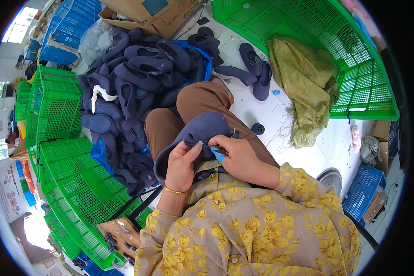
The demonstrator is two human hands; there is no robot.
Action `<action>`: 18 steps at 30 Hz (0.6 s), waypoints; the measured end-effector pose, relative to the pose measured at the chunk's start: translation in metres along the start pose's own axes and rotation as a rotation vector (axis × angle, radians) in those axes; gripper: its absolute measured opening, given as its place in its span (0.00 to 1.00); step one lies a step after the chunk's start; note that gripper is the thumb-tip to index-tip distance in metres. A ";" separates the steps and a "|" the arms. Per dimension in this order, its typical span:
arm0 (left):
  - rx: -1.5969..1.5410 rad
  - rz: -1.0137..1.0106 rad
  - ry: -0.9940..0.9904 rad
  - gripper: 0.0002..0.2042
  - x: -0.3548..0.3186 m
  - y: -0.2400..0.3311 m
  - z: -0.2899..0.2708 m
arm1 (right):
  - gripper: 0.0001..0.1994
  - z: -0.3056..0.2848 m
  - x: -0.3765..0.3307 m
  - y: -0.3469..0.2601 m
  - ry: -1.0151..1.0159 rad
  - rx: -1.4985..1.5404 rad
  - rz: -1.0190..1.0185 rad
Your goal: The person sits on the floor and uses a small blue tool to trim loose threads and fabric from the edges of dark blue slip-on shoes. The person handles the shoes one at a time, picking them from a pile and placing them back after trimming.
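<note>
A navy fabric slipper (208, 123) lies across my lap, its rounded end pointing away from me. My left hand (181, 165) is closed on the slipper's edge, thumb and forefinger pinched together close to the middle of my lap. Held in my right hand (244, 158) is a small tool with a blue handle (218, 155). Its dark tip points toward my left fingertips, and my fingers hide much of it, so its exact kind is unclear. Both hands work close together over the slipper.
A big heap of navy slippers (145, 66) lies beyond my left knee. Green crates (73, 184) stand at left, another green crate (368, 83) at far right. An olive sack (303, 78), loose slippers (261, 80) and a dark thread spool (258, 129) are on the floor.
</note>
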State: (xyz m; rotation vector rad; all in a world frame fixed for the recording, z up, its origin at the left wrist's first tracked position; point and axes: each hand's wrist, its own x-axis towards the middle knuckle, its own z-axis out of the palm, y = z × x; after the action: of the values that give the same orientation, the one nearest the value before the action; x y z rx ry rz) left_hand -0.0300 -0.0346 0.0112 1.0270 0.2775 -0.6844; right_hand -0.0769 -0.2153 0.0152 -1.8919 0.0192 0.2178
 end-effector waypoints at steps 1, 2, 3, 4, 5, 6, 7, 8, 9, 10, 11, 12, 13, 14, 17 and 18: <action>-0.001 0.001 -0.012 0.11 0.000 0.000 0.000 | 0.18 0.003 0.000 0.003 0.027 -0.001 -0.034; -0.001 0.001 -0.024 0.11 0.000 0.000 0.000 | 0.18 0.007 0.000 0.008 0.054 -0.002 -0.068; -0.001 0.002 -0.036 0.11 0.000 0.000 0.000 | 0.18 0.009 0.000 0.009 0.080 -0.003 -0.102; 0.001 0.004 -0.032 0.11 -0.001 0.001 0.002 | 0.19 0.009 0.000 0.009 0.073 0.002 -0.088; 0.004 0.007 -0.027 0.11 -0.001 0.001 0.004 | 0.19 0.009 -0.001 0.009 0.067 0.008 -0.073; 0.007 0.010 -0.023 0.11 -0.002 0.001 0.005 | 0.19 0.009 -0.001 0.008 0.060 0.014 -0.059; 0.001 0.008 -0.024 0.11 -0.002 0.000 0.006 | 0.19 0.010 0.000 0.008 0.068 0.010 -0.060; -0.005 0.006 -0.024 0.11 -0.002 -0.001 0.007 | 0.19 0.012 0.001 0.009 0.077 0.006 -0.061; -0.011 0.005 -0.025 0.11 -0.003 -0.002 0.007 | 0.19 0.013 0.001 0.009 0.086 0.002 -0.062; -0.014 0.008 -0.026 0.11 -0.003 -0.003 0.006 | 0.19 0.013 0.001 0.009 0.088 -0.002 -0.062; -0.017 0.011 -0.028 0.11 -0.004 -0.004 0.006 | 0.19 0.013 0.002 0.008 0.091 -0.005 -0.062; -0.021 0.014 -0.030 0.11 -0.004 -0.004 0.005 | 0.19 0.013 0.002 0.008 0.093 -0.009 -0.061; -0.022 0.016 -0.031 0.11 -0.004 -0.004 0.005 | 0.19 0.013 0.002 0.008 0.087 0.002 -0.063; -0.023 0.019 -0.033 0.11 -0.004 -0.004 0.005 | 0.18 0.012 0.001 0.010 0.080 0.012 -0.064; -0.032 0.022 -0.042 0.11 -0.004 -0.003 0.005 | 0.15 0.007 0.000 0.006 0.038 0.034 -0.021; -0.035 0.023 -0.045 0.11 -0.005 -0.003 0.005 | 0.14 0.005 -0.001 0.004 0.021 0.039 0.001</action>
State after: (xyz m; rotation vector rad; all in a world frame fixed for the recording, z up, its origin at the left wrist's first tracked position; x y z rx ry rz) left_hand -0.0358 -0.0382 0.0143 0.9784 0.2373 -0.6785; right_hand -0.0786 -0.2118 0.0101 -1.8552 0.0385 0.1973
